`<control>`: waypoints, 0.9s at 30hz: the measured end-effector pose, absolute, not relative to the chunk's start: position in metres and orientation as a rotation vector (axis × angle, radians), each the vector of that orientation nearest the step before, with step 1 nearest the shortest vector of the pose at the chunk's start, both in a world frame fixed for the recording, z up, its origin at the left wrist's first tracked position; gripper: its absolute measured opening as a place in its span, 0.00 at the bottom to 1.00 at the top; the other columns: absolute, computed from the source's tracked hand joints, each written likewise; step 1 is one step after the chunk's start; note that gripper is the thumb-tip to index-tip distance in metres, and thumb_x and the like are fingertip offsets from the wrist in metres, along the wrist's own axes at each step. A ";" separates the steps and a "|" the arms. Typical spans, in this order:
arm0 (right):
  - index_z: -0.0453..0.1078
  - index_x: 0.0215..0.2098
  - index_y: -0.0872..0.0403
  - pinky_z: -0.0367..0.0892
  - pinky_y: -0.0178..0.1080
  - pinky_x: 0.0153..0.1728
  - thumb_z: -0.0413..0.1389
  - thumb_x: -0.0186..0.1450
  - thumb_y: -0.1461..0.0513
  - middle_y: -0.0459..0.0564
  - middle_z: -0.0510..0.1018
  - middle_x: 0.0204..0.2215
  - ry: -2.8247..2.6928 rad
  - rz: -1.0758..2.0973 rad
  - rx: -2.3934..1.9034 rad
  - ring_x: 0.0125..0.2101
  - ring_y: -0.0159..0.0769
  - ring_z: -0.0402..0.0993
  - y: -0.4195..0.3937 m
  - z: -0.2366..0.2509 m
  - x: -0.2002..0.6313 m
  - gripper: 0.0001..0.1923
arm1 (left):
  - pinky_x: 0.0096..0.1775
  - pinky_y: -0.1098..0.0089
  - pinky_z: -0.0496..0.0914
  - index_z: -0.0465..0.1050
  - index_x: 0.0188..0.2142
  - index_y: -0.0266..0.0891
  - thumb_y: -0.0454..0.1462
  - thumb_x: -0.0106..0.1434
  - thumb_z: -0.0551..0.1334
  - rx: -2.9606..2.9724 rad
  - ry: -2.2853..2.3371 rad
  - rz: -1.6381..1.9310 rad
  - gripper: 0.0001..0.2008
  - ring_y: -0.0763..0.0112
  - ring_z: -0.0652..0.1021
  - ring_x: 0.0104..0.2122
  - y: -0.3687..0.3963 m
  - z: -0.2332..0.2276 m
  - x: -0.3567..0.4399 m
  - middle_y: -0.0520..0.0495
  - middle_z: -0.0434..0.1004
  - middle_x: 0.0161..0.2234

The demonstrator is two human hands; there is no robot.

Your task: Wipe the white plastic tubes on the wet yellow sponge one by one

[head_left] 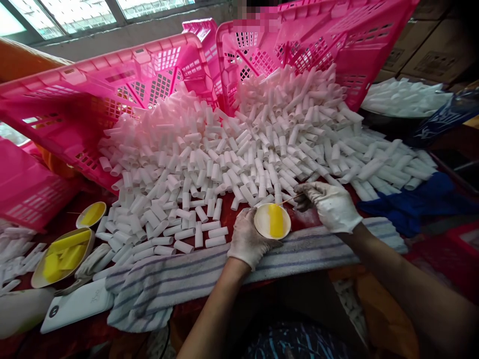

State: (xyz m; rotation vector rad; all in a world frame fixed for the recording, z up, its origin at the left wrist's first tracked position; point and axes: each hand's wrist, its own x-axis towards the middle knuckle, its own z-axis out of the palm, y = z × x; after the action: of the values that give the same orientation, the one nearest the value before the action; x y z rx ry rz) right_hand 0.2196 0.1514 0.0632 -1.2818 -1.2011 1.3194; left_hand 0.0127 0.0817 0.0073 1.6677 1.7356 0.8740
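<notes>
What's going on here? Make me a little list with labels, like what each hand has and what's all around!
Left hand: gloved left hand holds a small dish with a yellow sponge.
Right hand: gloved right hand pinches a thin stick over the dish.
Pile: white tubes spilling from tipped pink crates.
Under the hands: striped towel.
Left side: a bowl of yellow sponges.

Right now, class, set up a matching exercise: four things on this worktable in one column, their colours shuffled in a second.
Things:
1. tipped crates
2. heap of small tubes
3. sponge in the small dish held by the left hand
4. cloth beside the right hand

Colours:
a. blue
b. white
c. pink
d. yellow

Pairs: 1-c, 2-b, 3-d, 4-a
</notes>
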 end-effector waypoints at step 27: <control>0.78 0.45 0.54 0.68 0.40 0.42 0.51 0.70 0.51 0.58 0.80 0.46 -2.195 0.377 -1.994 0.44 0.46 0.77 0.149 0.033 0.204 0.19 | 0.63 0.53 0.67 0.74 0.53 0.38 0.37 0.45 0.77 1.657 1.726 0.838 0.34 0.52 0.74 0.57 0.066 0.023 0.004 0.39 0.73 0.57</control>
State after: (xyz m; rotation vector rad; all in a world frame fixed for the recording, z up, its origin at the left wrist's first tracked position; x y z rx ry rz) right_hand 0.2036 0.1487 0.0333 -1.9945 -2.1951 0.3765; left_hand 0.0041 0.0662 0.0226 1.6574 1.7261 0.8381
